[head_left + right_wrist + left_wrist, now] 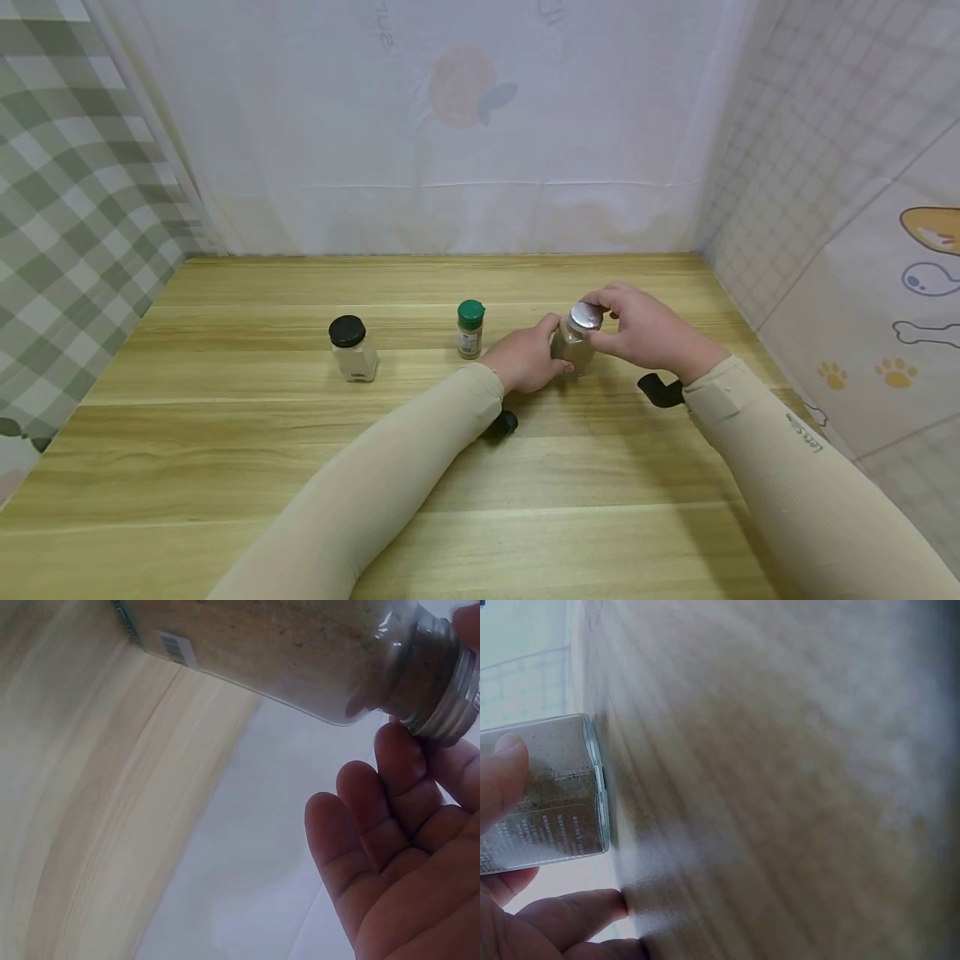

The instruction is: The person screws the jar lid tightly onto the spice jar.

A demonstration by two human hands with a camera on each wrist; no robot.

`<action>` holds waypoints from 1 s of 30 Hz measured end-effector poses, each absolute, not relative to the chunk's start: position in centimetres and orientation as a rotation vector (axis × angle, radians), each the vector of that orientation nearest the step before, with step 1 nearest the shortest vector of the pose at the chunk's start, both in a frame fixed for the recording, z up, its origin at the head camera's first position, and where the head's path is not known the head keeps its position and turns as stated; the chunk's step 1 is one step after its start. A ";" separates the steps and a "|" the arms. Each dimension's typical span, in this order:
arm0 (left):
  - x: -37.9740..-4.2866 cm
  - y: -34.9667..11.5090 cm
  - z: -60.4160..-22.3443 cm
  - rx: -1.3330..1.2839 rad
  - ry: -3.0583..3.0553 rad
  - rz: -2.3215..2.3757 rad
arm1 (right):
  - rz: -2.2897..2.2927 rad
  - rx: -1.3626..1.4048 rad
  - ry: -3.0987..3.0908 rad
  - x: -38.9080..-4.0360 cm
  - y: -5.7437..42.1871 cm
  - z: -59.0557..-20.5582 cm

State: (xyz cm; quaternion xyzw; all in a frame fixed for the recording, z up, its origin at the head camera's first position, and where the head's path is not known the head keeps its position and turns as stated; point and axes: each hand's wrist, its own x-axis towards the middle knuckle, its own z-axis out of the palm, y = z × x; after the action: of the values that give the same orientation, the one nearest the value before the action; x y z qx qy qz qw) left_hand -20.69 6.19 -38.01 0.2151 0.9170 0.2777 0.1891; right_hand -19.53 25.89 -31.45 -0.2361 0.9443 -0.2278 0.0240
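Observation:
My left hand grips the body of a clear glass spice jar with brownish seasoning inside. Its thumb lies along the glass in the left wrist view, where the jar has its base at or just over the tabletop; I cannot tell if they touch. At the jar's mouth, my right hand pinches the shiny silver top between thumb and fingers. In the right wrist view, the right hand has its other fingers loosely bent below the ridged neck.
A small green-capped spice bottle stands left of the jar. Farther left is a black-lidded jar with pale contents. Dark pieces show beside the left forearm and right wrist. White sheeting closes off the wooden table's back.

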 end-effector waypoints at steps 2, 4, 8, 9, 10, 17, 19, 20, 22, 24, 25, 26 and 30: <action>-20.7 6.2 -38.0 0.604 2.576 0.784 | -0.707 -0.727 2.921 -19.6 25.9 -31.5; -20.8 6.2 -38.0 0.602 2.576 0.782 | -0.713 -0.721 2.918 -19.6 26.0 -31.6; -20.8 6.2 -38.1 0.605 2.576 0.778 | -0.747 -0.714 2.906 -19.6 26.2 -31.8; -20.8 6.2 -38.1 0.606 2.577 0.776 | -0.765 -0.714 2.896 -19.6 26.3 -31.9; -20.8 6.2 -38.1 0.607 2.577 0.774 | -0.786 -0.716 2.885 -19.6 26.4 -32.0; -20.9 6.2 -38.0 0.604 2.573 0.766 | -0.941 -0.724 2.821 -19.7 26.8 -32.6; -20.9 6.2 -38.0 0.601 2.566 0.773 | -0.961 -0.703 2.814 -19.7 26.8 -32.7; -20.9 6.1 -38.0 0.600 2.562 0.778 | -0.968 -0.693 2.810 -19.8 26.9 -32.8; -21.0 6.1 -38.0 0.602 2.553 0.792 | -0.976 -0.679 2.806 -19.8 26.9 -32.8; -21.0 6.0 -38.0 0.608 2.547 0.810 | -0.980 -0.672 2.804 -19.8 26.9 -32.9; -21.0 6.0 -38.0 0.609 2.545 0.820 | -0.980 -0.669 2.804 -19.8 26.9 -32.9; -21.0 6.0 -38.0 0.609 2.541 0.831 | -0.979 -0.668 2.806 -19.8 26.9 -33.0; -20.9 6.0 -38.0 0.591 2.524 0.885 | -0.968 -0.665 2.812 -19.8 26.9 -33.0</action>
State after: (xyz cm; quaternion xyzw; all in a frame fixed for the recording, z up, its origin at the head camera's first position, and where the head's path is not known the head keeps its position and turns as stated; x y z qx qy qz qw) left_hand -20.93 5.99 -37.98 0.2115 0.9028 0.3165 0.2000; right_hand -19.83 26.89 -33.01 -0.2180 0.9217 -0.3173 0.0473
